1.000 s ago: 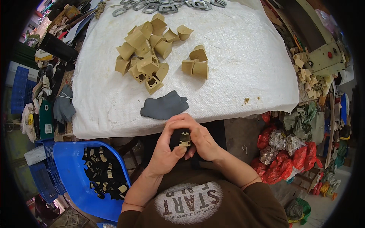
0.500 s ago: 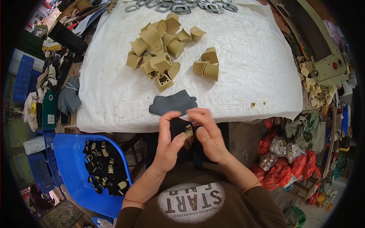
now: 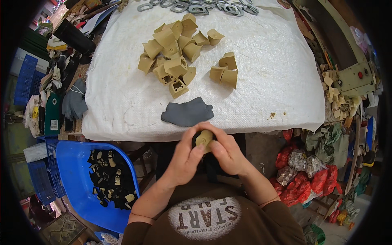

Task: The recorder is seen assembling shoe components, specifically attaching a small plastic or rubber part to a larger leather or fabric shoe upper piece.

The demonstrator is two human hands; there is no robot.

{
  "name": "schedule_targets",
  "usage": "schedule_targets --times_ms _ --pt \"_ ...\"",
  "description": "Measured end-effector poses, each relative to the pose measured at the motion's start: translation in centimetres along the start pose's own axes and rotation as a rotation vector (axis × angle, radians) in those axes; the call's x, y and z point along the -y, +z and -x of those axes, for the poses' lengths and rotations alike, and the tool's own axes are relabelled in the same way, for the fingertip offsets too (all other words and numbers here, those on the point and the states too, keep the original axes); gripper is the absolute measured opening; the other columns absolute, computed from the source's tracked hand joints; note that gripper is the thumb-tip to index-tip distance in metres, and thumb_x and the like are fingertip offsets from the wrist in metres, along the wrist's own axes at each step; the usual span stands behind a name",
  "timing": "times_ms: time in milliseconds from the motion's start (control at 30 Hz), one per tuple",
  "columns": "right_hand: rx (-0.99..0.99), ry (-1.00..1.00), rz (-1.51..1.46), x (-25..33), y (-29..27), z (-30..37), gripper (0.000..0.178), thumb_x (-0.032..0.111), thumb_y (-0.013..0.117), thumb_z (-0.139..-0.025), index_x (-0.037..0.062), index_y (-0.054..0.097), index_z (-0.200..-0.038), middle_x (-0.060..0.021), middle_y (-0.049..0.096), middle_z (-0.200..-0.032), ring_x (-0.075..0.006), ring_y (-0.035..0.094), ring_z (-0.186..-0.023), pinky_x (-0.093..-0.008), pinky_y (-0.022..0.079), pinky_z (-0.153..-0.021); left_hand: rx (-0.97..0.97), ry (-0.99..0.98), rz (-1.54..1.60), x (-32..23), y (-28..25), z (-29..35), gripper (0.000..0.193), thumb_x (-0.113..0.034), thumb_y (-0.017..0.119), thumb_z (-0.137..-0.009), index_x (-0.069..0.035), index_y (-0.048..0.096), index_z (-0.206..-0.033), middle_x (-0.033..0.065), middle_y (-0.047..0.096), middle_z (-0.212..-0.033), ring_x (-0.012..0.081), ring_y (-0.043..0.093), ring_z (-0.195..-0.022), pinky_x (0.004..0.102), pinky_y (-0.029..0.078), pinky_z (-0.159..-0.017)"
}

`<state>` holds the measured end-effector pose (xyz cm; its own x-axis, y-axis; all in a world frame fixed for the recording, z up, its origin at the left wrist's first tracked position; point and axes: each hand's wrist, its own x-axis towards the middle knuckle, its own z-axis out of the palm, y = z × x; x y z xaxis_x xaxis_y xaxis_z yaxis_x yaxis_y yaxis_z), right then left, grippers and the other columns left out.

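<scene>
a small tan plastic heel block (image 3: 203, 138) w/ dark covering is gripped btwn left hand (image 3: 185, 157) & right hand (image 3: 226, 153), just below the white cloth-covered table (image 3: 265, 81) edge; wrapping seems in hand; pressing the cover flat is prob. needed next, near grey material piece (image 3: 188, 112).

Just beyond the fingers (image 3: 203, 148) lay a worktop covered in white woven sheeting (image 3: 265, 77), its near edge hanging over. Below and left of the fingers stood a blue plastic tub (image 3: 75, 179) on the floor, with stacked blue plastic crates (image 3: 25, 73) farther left. To their right, red and clear plastic bags (image 3: 302, 171) were heaped on the floor, and a pale green metal machine (image 3: 353, 79) stood beyond the worktop's right edge.
</scene>
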<state>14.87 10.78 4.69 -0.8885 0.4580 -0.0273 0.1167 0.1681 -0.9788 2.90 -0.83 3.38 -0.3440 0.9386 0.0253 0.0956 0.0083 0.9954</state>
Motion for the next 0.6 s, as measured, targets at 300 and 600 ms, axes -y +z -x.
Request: schedule_targets --times_ms 300,600 --pt "-0.194 -0.372 0.489 0.2 0.2 0.1 0.028 0.004 0.054 -0.086 -0.0015 0.054 -0.114 -0.0090 0.060 -0.074 -0.0222 0.055 -0.066 -0.0320 0.043 -0.061 -0.152 0.005 -0.014 -1.3 -0.1 0.1 0.043 -0.011 0.045 -0.091 0.001 0.035 -0.131 0.0162 0.050 -0.121 0.0205 0.051 -0.105 0.0305 0.039 -0.091" --pt "-0.381 -0.157 -0.091 1.7 2.7 0.4 0.032 -0.005 0.068 -0.076 -0.0011 0.052 -0.104 -0.0069 0.061 -0.088 -0.0089 0.057 -0.074 -0.0219 0.048 -0.068 -0.363 0.212 -0.498 0.1 1.1 -0.1 0.048 -0.008 0.059 -0.082 0.008 0.039 -0.123 0.0244 0.050 -0.112 0.0422 0.053 -0.097 0.0433 0.044 -0.085"
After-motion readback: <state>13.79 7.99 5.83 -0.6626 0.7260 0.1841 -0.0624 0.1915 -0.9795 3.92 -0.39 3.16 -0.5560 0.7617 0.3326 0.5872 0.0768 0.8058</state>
